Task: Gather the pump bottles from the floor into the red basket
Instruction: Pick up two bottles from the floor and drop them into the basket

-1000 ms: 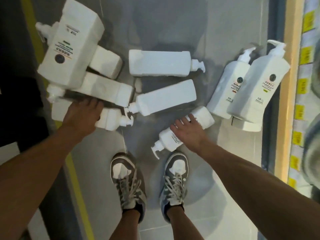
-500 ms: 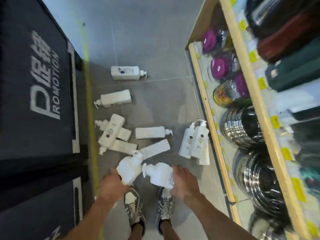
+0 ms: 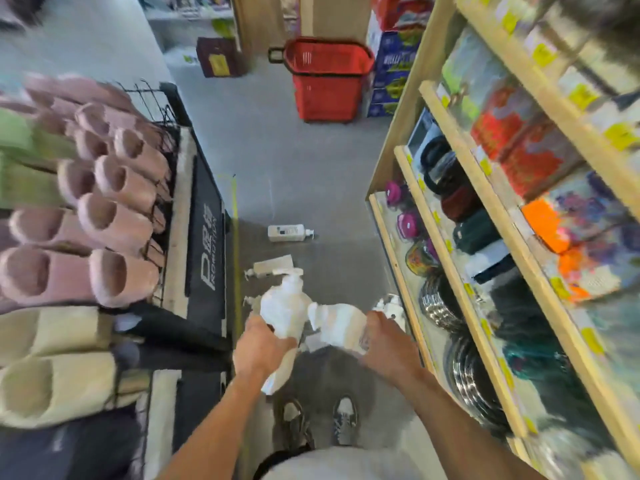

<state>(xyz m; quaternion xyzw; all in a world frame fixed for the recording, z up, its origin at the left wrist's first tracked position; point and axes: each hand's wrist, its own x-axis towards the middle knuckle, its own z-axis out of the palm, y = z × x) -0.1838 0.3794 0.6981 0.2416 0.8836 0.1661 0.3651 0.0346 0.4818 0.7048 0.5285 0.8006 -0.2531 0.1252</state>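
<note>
Each hand, left point(image 3: 260, 351) and right point(image 3: 388, 344), grips a white pump bottle; the red basket point(image 3: 327, 81) stands well ahead.

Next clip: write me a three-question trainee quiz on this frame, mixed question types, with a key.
1. True or false: the red basket stands within reach of the person.
2. What does the left hand hold?
A. a slipper
B. a white pump bottle
C. nothing
3. Fill in: the farthest pump bottle on the floor lies on its ____.

Key:
1. False; it stands far up the aisle.
2. B; the right hand holds another pump bottle.
3. Side.
</note>
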